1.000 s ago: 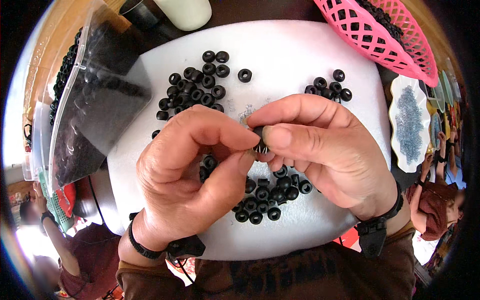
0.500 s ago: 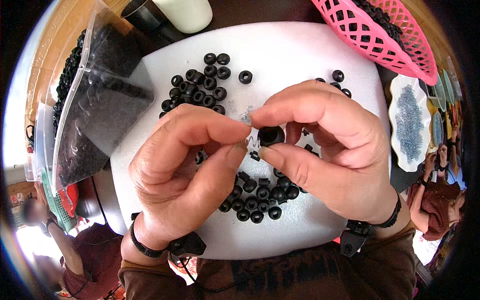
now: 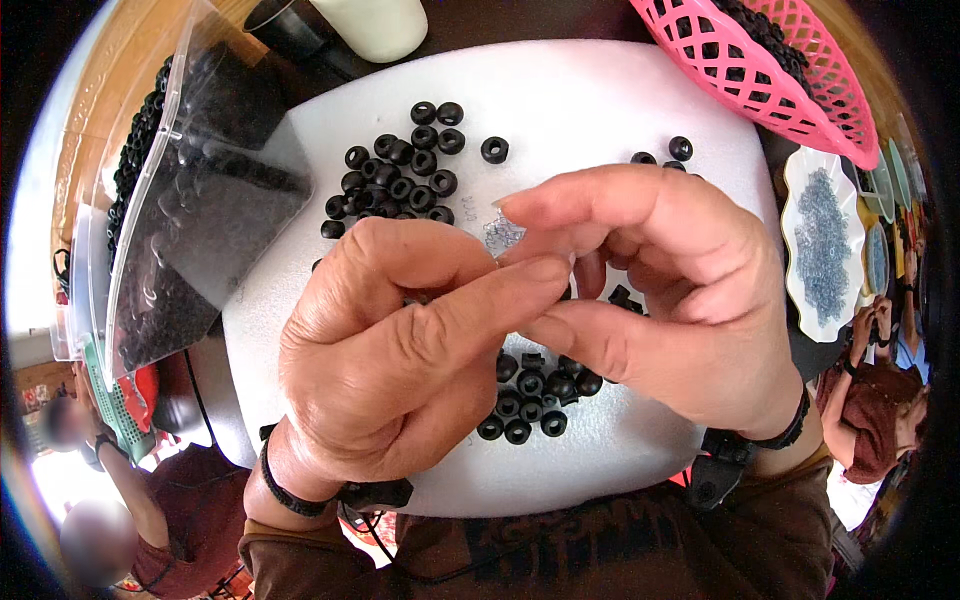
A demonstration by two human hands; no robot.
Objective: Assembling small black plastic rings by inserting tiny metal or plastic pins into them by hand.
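My left hand (image 3: 390,345) and my right hand (image 3: 680,300) meet over the middle of a white foam board (image 3: 590,95). Between the right thumb and fingers is a small round black part with a hole, almost wholly covered now. The left thumb reaches across and presses at it, with its fingers curled closed; whatever else they hold is hidden. Behind the fingertips lies a little heap of small metal springs (image 3: 503,232). A cluster of round black parts (image 3: 400,188) sits at the far left, and another group of black parts (image 3: 530,405) lies nearer, below the hands.
A clear plastic bin (image 3: 200,230) of black parts stands at the left. At the far right are a pink lattice basket (image 3: 740,95) and a white scalloped dish (image 3: 845,310) of springs. A white cup (image 3: 380,30) stands at the back. Other people sit at both sides.
My left hand has moved right, and its thumb now crosses to the right fingertips, covering the black part. The small spring seen between the hands is now hidden.
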